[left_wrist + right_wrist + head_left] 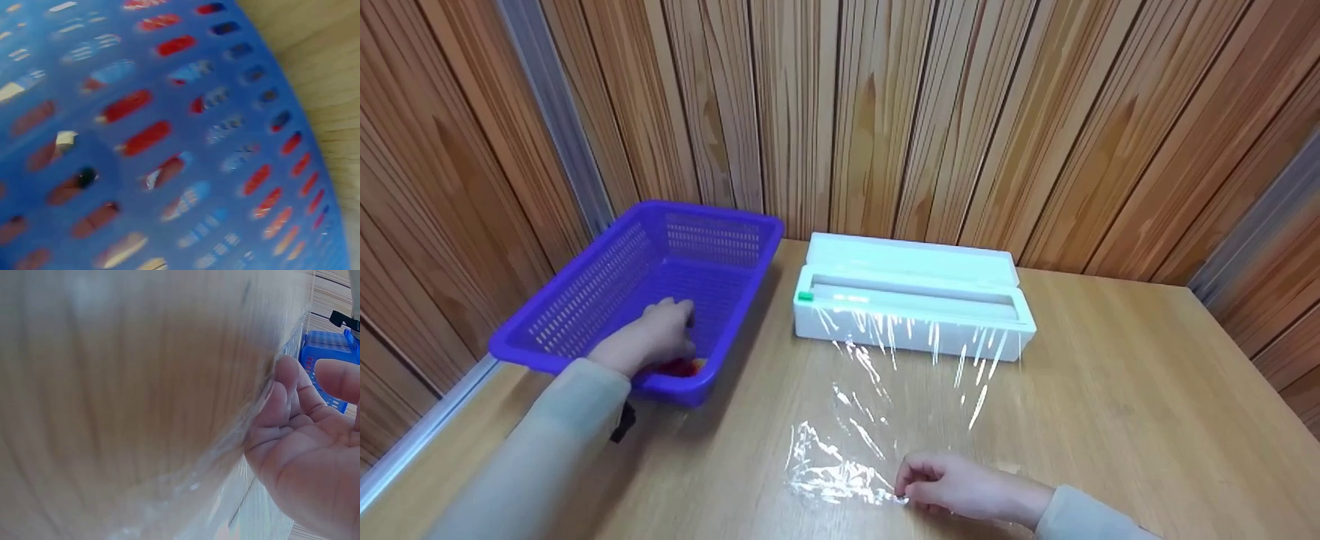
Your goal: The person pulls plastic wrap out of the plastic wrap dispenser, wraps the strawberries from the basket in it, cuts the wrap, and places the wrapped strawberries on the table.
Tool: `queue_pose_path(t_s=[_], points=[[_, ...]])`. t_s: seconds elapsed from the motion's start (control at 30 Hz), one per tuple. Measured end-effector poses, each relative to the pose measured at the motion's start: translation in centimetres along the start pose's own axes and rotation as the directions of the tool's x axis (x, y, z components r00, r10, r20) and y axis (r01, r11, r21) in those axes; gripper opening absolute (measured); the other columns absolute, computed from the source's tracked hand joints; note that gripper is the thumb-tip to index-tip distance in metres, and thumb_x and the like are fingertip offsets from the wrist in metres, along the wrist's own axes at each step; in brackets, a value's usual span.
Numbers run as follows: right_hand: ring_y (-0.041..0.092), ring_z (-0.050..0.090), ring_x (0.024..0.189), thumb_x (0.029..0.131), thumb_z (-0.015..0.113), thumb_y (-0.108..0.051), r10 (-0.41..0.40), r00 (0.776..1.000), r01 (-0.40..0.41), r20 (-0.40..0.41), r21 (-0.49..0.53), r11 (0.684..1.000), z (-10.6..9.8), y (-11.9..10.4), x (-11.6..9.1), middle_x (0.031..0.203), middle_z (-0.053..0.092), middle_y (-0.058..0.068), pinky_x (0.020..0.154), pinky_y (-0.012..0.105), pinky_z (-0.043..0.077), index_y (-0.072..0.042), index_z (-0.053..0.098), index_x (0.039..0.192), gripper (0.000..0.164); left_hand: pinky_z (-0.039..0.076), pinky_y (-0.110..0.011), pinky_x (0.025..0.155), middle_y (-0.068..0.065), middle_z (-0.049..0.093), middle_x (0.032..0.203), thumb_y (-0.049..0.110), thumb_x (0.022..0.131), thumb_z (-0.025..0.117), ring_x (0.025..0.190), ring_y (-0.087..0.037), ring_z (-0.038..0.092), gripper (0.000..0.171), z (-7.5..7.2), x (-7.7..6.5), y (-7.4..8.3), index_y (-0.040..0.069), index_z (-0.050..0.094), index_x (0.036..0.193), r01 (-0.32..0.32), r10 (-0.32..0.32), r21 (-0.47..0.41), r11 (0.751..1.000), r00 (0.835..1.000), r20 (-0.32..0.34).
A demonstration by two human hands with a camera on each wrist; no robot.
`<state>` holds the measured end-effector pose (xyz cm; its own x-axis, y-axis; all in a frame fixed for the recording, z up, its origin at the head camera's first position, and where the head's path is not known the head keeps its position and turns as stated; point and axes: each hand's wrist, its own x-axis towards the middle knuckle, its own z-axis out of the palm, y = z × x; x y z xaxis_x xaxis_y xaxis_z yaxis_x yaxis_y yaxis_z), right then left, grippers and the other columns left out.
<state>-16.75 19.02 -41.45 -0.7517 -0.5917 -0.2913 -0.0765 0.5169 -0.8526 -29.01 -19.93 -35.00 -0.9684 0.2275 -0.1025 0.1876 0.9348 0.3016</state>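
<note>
In the head view my left hand (656, 335) is inside the purple basket (709, 300), over its near end. Its fingers are loosely bent, with a gap between finger and thumb. A red and yellow item (682, 367) lies under it, partly hidden by the hand and the rim. My right hand (949, 485) pinches the edge of a clear sheet of plastic wrap (840, 472) near the front of the table. From there the wrap runs back to a white wrap dispenser box (915, 330) with its lid raised. The right wrist view shows the wrap's edge between thumb and fingers.
Through the slots of the basket wall, red items (143, 138) show in the left wrist view. A wood-panelled wall (877, 112) stands behind the table (1132, 390). A green tab (805, 297) sits at the dispenser's left end.
</note>
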Motion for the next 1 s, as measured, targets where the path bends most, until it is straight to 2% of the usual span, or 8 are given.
queue_pose_path(t_s=[0.13, 0.33, 0.47, 0.57, 0.63, 0.73, 0.8, 1.0], points=[[0.004, 0.043, 0.060, 0.084, 0.051, -0.011, -0.011, 1.000, 0.011, 0.006, -0.008, 1.000, 0.0, -0.1, 0.0, 0.070, 0.047, -0.002, 0.051, 0.016, 0.036, -0.004, 0.057, 0.089, 0.010, 0.036, -0.038, 0.072, -0.011, 0.043, 0.094, 0.010, 0.075, 0.056, 0.089, -0.028, 0.037, 0.035, -1.2, -0.4, 1.5, 0.004, 0.044, 0.107, -0.076, 0.070, -0.040, 0.996, 0.987, -0.142], [0.007, 0.043, 0.061, 0.085, 0.051, -0.013, 0.011, 1.000, -0.011, -0.003, -0.027, 1.000, -0.1, -0.1, 0.1, 0.072, 0.048, -0.002, 0.051, 0.018, 0.036, -0.008, 0.057, 0.089, 0.009, 0.038, -0.030, 0.064, -0.010, 0.036, 0.098, 0.007, 0.082, 0.044, 0.084, -0.022, 0.039, 0.039, -3.6, -1.9, 6.3, 0.003, 0.034, 0.120, -0.171, 0.118, -0.092, 0.981, 0.902, -0.415], [0.006, 0.044, 0.063, 0.085, 0.052, -0.014, 0.005, 1.000, -0.006, -0.008, -0.037, 0.999, -0.1, -0.1, 0.0, 0.073, 0.049, -0.002, 0.053, 0.018, 0.038, -0.008, 0.057, 0.090, 0.010, 0.043, -0.023, 0.060, -0.009, 0.033, 0.105, 0.005, 0.084, 0.046, 0.079, -0.016, 0.044, 0.043, -3.5, -2.9, 10.5, 0.007, 0.031, 0.123, -0.253, 0.146, -0.163, 0.954, 0.862, -0.486], [0.005, 0.045, 0.063, 0.085, 0.051, -0.013, -0.018, 1.000, 0.017, -0.011, -0.052, 0.998, -0.1, -0.1, 0.0, 0.074, 0.049, -0.003, 0.054, 0.017, 0.039, -0.008, 0.057, 0.090, 0.010, 0.046, -0.020, 0.065, -0.006, 0.036, 0.105, 0.003, 0.081, 0.051, 0.079, -0.014, 0.046, 0.047, -2.3, -3.6, 13.4, 0.007, 0.030, 0.123, -0.363, 0.216, -0.254, 0.896, 0.859, -0.464], [0.003, 0.044, 0.063, 0.084, 0.051, -0.012, -0.049, 0.999, 0.048, -0.016, -0.075, 0.996, -0.1, 0.0, 0.0, 0.073, 0.048, -0.004, 0.054, 0.017, 0.039, -0.007, 0.057, 0.089, 0.009, 0.047, -0.018, 0.068, -0.002, 0.041, 0.103, 0.006, 0.080, 0.055, 0.081, -0.012, 0.047, 0.049, -1.3, -4.0, 15.0, 0.009, 0.031, 0.123, -0.405, 0.270, -0.302, 0.863, 0.875, -0.403], [-0.001, 0.044, 0.063, 0.084, 0.052, -0.011, -0.116, 0.993, 0.112, -0.016, -0.145, 0.983, 0.1, -0.1, 0.0, 0.073, 0.052, -0.003, 0.056, 0.016, 0.038, -0.008, 0.057, 0.088, 0.008, 0.047, -0.015, 0.064, 0.001, 0.049, 0.097, 0.016, 0.080, 0.060, 0.077, -0.008, 0.051, 0.051, 0.3, -4.4, 17.0, 0.010, 0.033, 0.123, -0.432, 0.356, -0.293, 0.853, 0.892, -0.278], [-0.003, 0.044, 0.066, 0.084, 0.052, -0.012, -0.151, 0.988, 0.145, -0.015, -0.198, 0.970, 0.2, -0.1, -0.1, 0.074, 0.055, -0.002, 0.059, 0.015, 0.038, -0.010, 0.058, 0.087, 0.007, 0.046, -0.013, 0.062, 0.001, 0.051, 0.090, 0.020, 0.080, 0.061, 0.074, -0.008, 0.051, 0.047, 1.5, -4.4, 18.0, 0.009, 0.037, 0.118, -0.478, 0.434, -0.237, 0.846, 0.875, -0.214], [-0.005, 0.045, 0.069, 0.084, 0.054, -0.016, -0.200, 0.980, 0.195, 0.018, -0.314, 0.929, 0.5, -0.4, -0.3, 0.075, 0.056, -0.006, 0.062, 0.015, 0.039, -0.014, 0.056, 0.087, 0.005, 0.043, -0.014, 0.068, 0.000, 0.045, 0.092, 0.015, 0.083, 0.056, 0.081, -0.009, 0.045, 0.028, 5.0, -2.9, 20.6, 0.009, 0.040, 0.105, -0.611, 0.604, -0.022, 0.791, 0.787, -0.122]])
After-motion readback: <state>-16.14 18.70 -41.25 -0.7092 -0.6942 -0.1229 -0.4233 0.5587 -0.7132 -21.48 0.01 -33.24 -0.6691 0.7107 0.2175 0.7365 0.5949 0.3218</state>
